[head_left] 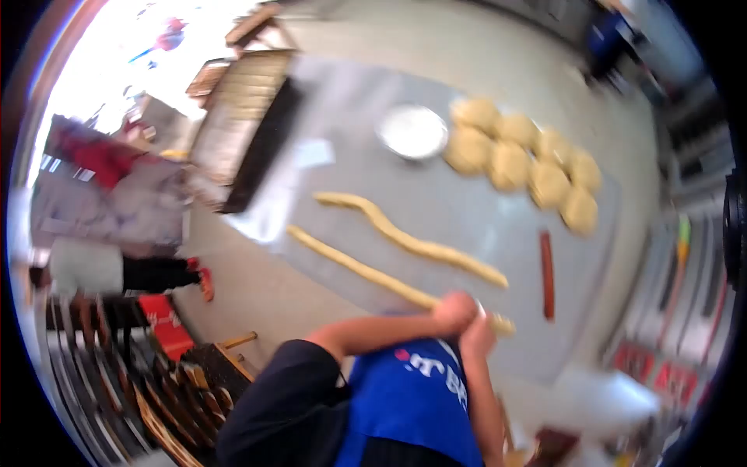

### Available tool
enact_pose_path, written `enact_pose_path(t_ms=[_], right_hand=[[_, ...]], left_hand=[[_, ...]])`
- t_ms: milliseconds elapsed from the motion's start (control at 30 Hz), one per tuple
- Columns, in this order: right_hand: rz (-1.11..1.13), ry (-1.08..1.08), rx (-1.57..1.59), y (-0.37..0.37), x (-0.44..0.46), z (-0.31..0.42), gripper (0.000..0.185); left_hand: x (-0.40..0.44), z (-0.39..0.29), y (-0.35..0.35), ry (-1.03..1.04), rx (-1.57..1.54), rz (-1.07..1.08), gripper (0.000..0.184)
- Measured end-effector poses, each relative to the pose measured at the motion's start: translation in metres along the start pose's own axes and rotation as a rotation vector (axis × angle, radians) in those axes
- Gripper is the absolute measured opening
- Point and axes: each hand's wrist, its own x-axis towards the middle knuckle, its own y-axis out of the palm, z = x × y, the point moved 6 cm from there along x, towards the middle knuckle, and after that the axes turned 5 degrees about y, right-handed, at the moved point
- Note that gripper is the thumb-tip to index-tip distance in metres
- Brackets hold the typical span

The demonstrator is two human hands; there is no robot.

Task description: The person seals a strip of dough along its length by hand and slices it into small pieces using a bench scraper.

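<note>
A long dough rope [354, 267] lies along the near edge of the table, and both hands are at its right part. My left hand [455, 310] is closed at the rope, its fingers blurred. Right beside it, my right hand [478, 336] is also closed. A small pale, shiny bit shows between the two hands, too blurred to name. The rope's end sticks out past my right hand. Farther in lies a second, wavy dough rope [420, 247], which neither hand touches. To the right rests a reddish-brown rolling pin [548, 276].
Several round dough pieces [510, 166] sit in two rows at the far right of the grey table [350, 101], next to a round white bowl [412, 132]. A long tray [249, 117] stands at the left end. A person [117, 266] is at the left, another [611, 39] far right.
</note>
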Motion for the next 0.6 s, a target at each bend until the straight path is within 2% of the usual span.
enact_pose_path(t_ms=[33,67,100,167,200,233,267,333,433,467,533,567,600], right_hand=[[-0.012,-0.047,-0.053,-0.017,-0.006,0.008,0.043],[-0.013,-0.062,-0.145,-0.019,-0.006,0.005,0.039],[-0.005,-0.099,-0.089,-0.031,-0.010,0.013,0.037],[-0.033,-0.111,-0.021,-0.037,-0.007,-0.001,0.042],[-0.148,-0.177,0.041,-0.042,-0.012,-0.011,0.048],[-0.257,-0.244,0.104,-0.047,-0.017,-0.017,0.055],[-0.265,-0.261,0.099,-0.051,-0.019,-0.014,0.055],[-0.301,-0.096,0.311,-0.074,-0.037,-0.021,0.062],[-0.344,-0.037,0.397,-0.086,-0.045,-0.024,0.066],[-0.391,-0.042,0.378,-0.083,-0.044,-0.028,0.065],[-0.531,-0.081,0.321,-0.080,-0.040,-0.035,0.059],[-0.557,-0.087,0.366,-0.088,-0.043,-0.025,0.054],[-0.556,-0.058,0.400,-0.091,-0.042,-0.022,0.058]], left_hand=[[-0.003,0.001,-0.008,0.003,-0.275,-0.101,0.019],[-0.014,0.000,-0.008,0.067,-0.173,-0.213,0.027],[-0.015,-0.005,-0.009,0.157,-0.080,-0.306,0.035],[-0.022,-0.012,-0.026,0.218,0.052,-0.216,0.040],[-0.017,-0.008,-0.017,0.209,0.087,-0.162,0.039],[-0.014,-0.002,-0.016,0.204,0.093,-0.186,0.039],[-0.015,-0.001,-0.013,0.252,0.091,-0.199,0.038],[-0.013,-0.002,-0.004,0.314,0.046,-0.191,0.040],[-0.005,0.002,0.012,0.329,0.051,-0.217,0.042],[-0.006,-0.003,0.013,0.393,0.056,-0.199,0.042],[-0.015,-0.003,-0.006,0.273,0.080,-0.149,0.043],[-0.018,-0.007,-0.009,0.349,0.093,-0.125,0.043],[-0.023,-0.004,-0.014,0.336,0.130,-0.174,0.045]])
